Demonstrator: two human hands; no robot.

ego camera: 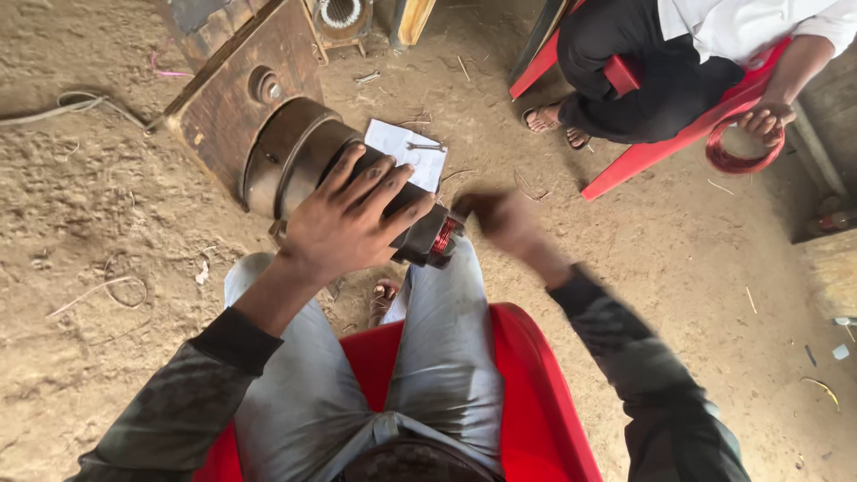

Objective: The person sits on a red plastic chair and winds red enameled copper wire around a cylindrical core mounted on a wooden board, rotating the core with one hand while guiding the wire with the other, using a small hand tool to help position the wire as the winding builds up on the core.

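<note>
Motor armature (427, 234), dark and cylindrical with red copper windings at its near end, lying across the knees above the red chair (527, 384), its far end against a rusty round housing (290, 152) mounted on a worn wooden board (237, 89). Left hand (353, 219) laid over the top of the body, fingers spread wide and pressing down, steadying rather than pinching. Right hand (504, 219) just beside the winding end, blurred with motion; grip impossible to tell, whether closed on something or empty. Best handled, by the look of it, with the left palm kept firm so the cylinder cannot roll, and with short, controlled strokes at the red windings to spare the thin wire. Worth watching: fingers near the winding end. On the dirt floor (134, 232) beyond, a sheet of white paper (402, 147) with a small metal tool (424, 145) on it. Farther right, another person's hand (766, 120) on a coil of red wire (741, 152), seated on a second red chair (678, 138).
</note>
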